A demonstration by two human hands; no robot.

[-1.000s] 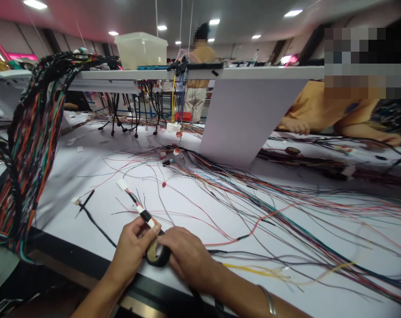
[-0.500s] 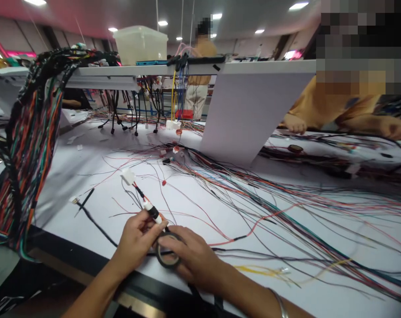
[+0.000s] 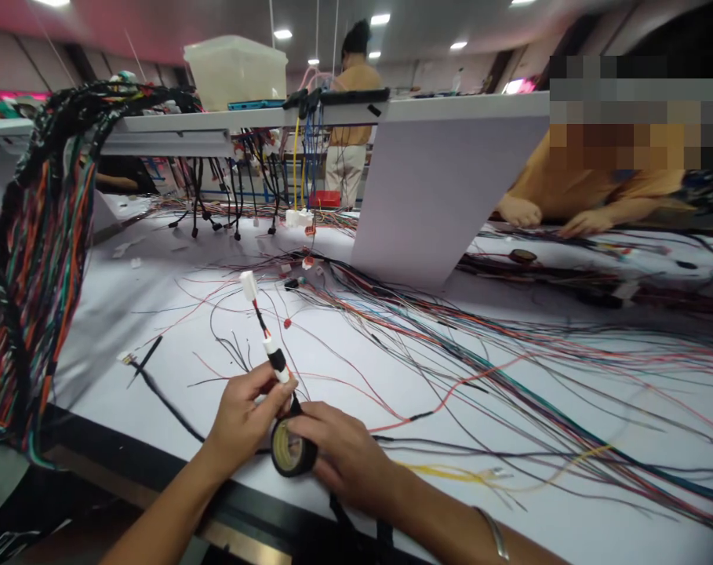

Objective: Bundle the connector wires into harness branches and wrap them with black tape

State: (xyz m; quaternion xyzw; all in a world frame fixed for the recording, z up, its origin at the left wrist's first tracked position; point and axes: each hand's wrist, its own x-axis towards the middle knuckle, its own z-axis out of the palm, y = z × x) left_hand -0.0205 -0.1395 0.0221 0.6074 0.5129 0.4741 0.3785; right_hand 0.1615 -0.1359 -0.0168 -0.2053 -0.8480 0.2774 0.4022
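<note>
Near the table's front edge, my left hand (image 3: pixel 247 412) is closed on a wire bundle with a white sleeve (image 3: pixel 278 362) that has a black tape band round it. A white connector (image 3: pixel 249 286) tops the short red and black wires rising from that sleeve. My right hand (image 3: pixel 347 451) grips a roll of black tape (image 3: pixel 294 449) just beside the left fingers. Black tape or wrapped wire shows between the two hands; where it joins the bundle is hidden by the fingers.
Long loose wires (image 3: pixel 450 357) spread over the white table (image 3: pixel 173 392). A thick harness (image 3: pixel 50 259) hangs at the left. A white panel (image 3: pixel 420 196) supports a shelf bearing a clear bin (image 3: pixel 237 72). Across the table, a co-worker's hands (image 3: pixel 585 222) rest near more wires.
The white connector and sleeve have swung more upright. The tape roll has turned, showing its inner ring more openly. The co-worker's hands have come closer together.
</note>
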